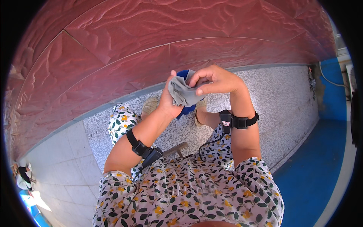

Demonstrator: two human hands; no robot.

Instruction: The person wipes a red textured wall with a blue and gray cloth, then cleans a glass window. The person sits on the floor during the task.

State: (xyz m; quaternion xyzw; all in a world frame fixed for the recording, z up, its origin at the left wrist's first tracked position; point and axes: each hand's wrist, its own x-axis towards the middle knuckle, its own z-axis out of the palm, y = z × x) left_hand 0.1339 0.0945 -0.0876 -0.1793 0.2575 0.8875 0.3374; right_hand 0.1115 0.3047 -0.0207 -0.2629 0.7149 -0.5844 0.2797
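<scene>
My left hand (167, 99) cups a bundle of crumpled grey cloth (185, 93) from the left and below, its thumb pointing up along the side. Dark blue fabric (185, 111) shows behind and under the grey cloth, at its top and bottom edges; its full shape is hidden. From the right, my right hand (219, 81) reaches over the bundle. Its fingers curl into the grey folds and its thumb lies at the cloth's right part. Some of its fingertips are hidden. Both hands are raised above the speckled floor, between my knees.
A red textured tile wall (136, 37) rises close ahead. Below lie a speckled stone floor (278, 105) and pale tiles (62, 159). A blue-painted surface (309, 159) runs along the right. Black devices on straps (241, 122) sit on both forearms, with cables. A brown piece (177, 149) shows between my legs.
</scene>
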